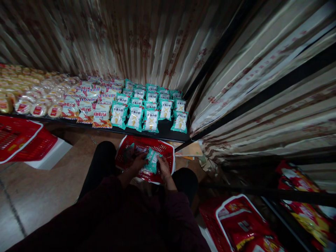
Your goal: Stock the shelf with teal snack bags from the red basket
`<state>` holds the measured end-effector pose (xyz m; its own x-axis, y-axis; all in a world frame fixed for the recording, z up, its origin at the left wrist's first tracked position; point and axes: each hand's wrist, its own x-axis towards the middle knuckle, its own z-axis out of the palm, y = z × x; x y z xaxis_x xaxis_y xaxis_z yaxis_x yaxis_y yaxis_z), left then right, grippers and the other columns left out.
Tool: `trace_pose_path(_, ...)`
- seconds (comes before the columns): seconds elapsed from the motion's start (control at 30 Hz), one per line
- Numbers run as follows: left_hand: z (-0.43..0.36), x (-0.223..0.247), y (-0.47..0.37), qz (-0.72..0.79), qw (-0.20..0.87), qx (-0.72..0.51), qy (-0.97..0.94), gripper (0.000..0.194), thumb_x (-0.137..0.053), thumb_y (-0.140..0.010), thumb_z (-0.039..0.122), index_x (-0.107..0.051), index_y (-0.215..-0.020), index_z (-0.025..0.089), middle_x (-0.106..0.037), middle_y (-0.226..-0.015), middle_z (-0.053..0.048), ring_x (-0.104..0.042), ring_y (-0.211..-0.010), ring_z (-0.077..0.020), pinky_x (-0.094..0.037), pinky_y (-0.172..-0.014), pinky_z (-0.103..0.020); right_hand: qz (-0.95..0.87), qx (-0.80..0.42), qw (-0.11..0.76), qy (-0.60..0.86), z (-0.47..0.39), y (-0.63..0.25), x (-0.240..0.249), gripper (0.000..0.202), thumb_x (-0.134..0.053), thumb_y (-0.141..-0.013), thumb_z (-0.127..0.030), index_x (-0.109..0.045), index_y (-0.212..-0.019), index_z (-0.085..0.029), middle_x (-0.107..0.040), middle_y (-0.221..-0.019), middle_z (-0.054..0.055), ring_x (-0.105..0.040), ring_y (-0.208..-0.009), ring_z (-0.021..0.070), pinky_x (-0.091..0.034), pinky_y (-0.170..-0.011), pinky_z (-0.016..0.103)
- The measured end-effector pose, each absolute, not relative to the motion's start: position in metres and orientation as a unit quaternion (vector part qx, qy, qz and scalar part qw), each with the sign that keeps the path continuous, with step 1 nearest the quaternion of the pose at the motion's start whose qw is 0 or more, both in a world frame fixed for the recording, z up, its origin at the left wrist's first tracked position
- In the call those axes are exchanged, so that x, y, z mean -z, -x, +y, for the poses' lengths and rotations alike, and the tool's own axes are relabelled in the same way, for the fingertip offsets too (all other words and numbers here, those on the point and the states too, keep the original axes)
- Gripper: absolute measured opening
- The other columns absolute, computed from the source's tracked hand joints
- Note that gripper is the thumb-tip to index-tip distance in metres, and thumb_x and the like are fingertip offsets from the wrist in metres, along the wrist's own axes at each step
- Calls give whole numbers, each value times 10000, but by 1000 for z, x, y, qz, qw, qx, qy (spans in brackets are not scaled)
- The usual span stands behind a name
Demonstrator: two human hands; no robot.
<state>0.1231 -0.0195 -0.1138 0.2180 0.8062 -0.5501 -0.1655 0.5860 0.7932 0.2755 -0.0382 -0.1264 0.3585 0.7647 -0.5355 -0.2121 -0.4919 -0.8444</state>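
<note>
A green-and-white snack packet [151, 161] is held over a red plastic basket [171, 151] between my knees. My right hand [164, 168] grips its right edge with the thumb on top. Around its left side curl the fingers of my left hand [139, 163], partly in shadow. More packets lie inside the basket below my hands, too dark to make out well. Just beyond the basket, rows of matching green-and-white packets [151, 120] stand upright on a low black shelf [165, 131], with a gap in the front row near the right end.
Left along the shelf are red-and-white snack bags [102, 113] and round wrapped cakes [39, 109]. Another red basket [28, 140] sits on a white box at left. At lower right is a red basket [223, 210] of red bags. Black rack posts [210, 133] and draped sheeting [236, 87] border the right.
</note>
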Motion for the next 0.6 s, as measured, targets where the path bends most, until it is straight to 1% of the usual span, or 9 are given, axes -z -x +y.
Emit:
trace_pose_path(0.1, -16, 112, -124, 546, 714, -335, -282, 550, -635, -571, 43, -653, -1107, 168, -687, -869, -10, -582, -663, -97, -449, -596, -196, -214, -495, 479, 693, -38, -277, 130, 709, -673, -643, -543, -499, -1249, -220, -695, -948, 39, -665, -812, 192, -521, -634, 259)
trace_pose_path(0.17, -15, 111, -125, 555, 711, -330, -279, 522, -625, -566, 35, -671, -1071, 162, -682, -823, -2, -571, -639, -91, -440, -576, -190, -225, -488, 485, 690, -39, -278, 132, 761, -648, -654, -543, -453, -1314, -219, -681, -1042, 57, -667, -863, 201, -527, -659, 269)
trace_pose_path(0.27, -14, 108, -125, 558, 710, -322, -285, 550, -618, -556, 18, -675, -1084, 160, -681, -760, 5, -571, -622, -92, -438, -573, -188, -235, -481, 499, 682, -39, -280, 133, 746, -654, -635, -511, -485, -1295, -206, -660, -1121, 74, -656, -923, 201, -523, -709, 270)
trace_pose_path(0.33, -12, 107, -123, 558, 710, -317, -291, 570, -623, -557, 24, -674, -1107, 166, -687, -739, 3, -584, -620, -102, -441, -576, -196, -234, -473, 509, 680, -40, -281, 132, 693, -669, -616, -484, -535, -1235, -204, -665, -1109, 67, -649, -932, 196, -517, -725, 267)
trace_pose_path(0.4, -8, 106, -120, 559, 708, -312, -298, 544, -634, -563, 40, -689, -1090, 163, -694, -717, -4, -596, -616, -118, -446, -576, -210, -217, -482, 513, 676, -40, -281, 129, 652, -673, -617, -485, -556, -1194, -207, -692, -985, 45, -656, -856, 194, -516, -675, 266)
trace_pose_path(0.47, 0, 106, -115, 562, 703, -309, -309, 472, -638, -564, 49, -717, -1019, 147, -697, -687, -13, -600, -611, -133, -450, -578, -223, -189, -500, 517, 669, -41, -279, 124, 619, -681, -625, -502, -564, -1160, -211, -692, -841, 22, -653, -761, 190, -508, -608, 264)
trace_pose_path(0.5, 6, 106, -112, 563, 700, -307, -315, 430, -635, -561, 46, -731, -969, 140, -699, -678, -18, -600, -617, -139, -451, -585, -227, -179, -508, 518, 665, -41, -278, 121, 592, -687, -628, -512, -575, -1126, -213, -686, -806, 18, -647, -737, 188, -506, -587, 262)
trace_pose_path(0.6, 25, 106, -99, 561, 691, -302, -341, 313, -617, -534, 14, -750, -788, 141, -708, -685, -20, -603, -675, -147, -449, -632, -221, -174, -545, 496, 654, -43, -276, 113, 508, -701, -632, -554, -617, -995, -210, -684, -843, 36, -641, -741, 185, -510, -561, 256)
